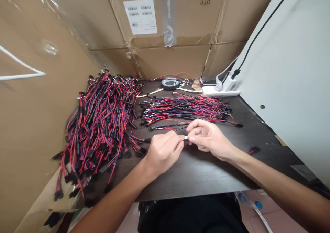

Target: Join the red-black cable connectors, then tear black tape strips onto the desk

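Above the dark table, my left hand [165,150] is closed in a pinch on a small black-and-white piece [186,138]. My right hand [207,138] meets it from the other side, thumb and fingertips closed at the piece's right end. Fingers cover most of this piece, so its kind cannot be made out. Just behind my hands lies a single wire harness [167,126] with red wires and a black sleeve. Farther back is a flat bundle of red, blue and black wire harnesses [185,107].
A large heap of wire harnesses [103,119] fills the left side. A roll of black tape [170,84] and a white power strip [221,90] lie at the back. Cardboard boxes [185,23] stand behind, a white panel [288,71] at right. A black connector [254,150] lies right.
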Available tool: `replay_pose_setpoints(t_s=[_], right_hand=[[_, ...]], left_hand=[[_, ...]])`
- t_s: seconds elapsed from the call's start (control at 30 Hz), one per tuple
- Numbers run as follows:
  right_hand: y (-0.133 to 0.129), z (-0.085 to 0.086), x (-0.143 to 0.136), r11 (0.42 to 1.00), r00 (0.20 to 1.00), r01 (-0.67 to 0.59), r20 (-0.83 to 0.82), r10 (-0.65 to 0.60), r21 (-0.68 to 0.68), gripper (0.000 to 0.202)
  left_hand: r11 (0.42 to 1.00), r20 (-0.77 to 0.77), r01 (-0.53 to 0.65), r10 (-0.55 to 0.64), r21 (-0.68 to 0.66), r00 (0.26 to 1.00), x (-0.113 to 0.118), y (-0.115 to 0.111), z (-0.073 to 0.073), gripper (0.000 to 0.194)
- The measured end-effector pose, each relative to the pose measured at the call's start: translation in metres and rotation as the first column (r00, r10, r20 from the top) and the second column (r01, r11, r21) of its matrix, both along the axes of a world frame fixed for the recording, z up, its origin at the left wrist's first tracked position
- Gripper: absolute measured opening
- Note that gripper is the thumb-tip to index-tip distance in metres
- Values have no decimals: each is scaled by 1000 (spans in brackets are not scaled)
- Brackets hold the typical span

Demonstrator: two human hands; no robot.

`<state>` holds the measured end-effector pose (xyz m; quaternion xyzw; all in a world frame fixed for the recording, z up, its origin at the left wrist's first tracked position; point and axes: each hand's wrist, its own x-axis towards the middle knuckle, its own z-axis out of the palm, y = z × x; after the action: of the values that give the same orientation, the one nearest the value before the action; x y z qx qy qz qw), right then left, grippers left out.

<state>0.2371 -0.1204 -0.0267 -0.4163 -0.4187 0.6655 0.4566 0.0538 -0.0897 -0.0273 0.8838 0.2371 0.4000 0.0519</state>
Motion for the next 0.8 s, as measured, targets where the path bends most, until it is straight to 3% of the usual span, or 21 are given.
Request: replay_pose_setpoints(t_s=[0.1, 0.27, 0.4, 0.47, 0.63, 0.8], right_hand=[[1, 1, 1, 998, 998, -15, -61, 12, -57, 50], [0, 2, 0, 998, 996, 70, -49, -70, 1, 47], [-1, 1, -1, 976, 984, 170, 32, -176, 136, 41], [-2, 1, -1, 956, 971, 198, 88, -222, 217, 37], [-6, -1, -1, 896, 938, 187, 197, -284, 402, 28], [-10, -7, 0, 819, 922, 122, 241, -302, 561, 27]], left_hand=[[999, -40, -23, 24, 27, 999, 0, 0, -1, 22], [999, -25, -50, 50, 5, 998, 3, -2, -2, 18], [957, -4, -102, 104, -271, 995, 8, -3, 2, 18], [897, -9, -88, 94, -433, 996, 10, -3, 6, 15], [747, 23, 5, 13, -665, 1000, 11, 2, 16, 13], [440, 138, 103, 47, -892, 989, 11, 4, 21, 6]])
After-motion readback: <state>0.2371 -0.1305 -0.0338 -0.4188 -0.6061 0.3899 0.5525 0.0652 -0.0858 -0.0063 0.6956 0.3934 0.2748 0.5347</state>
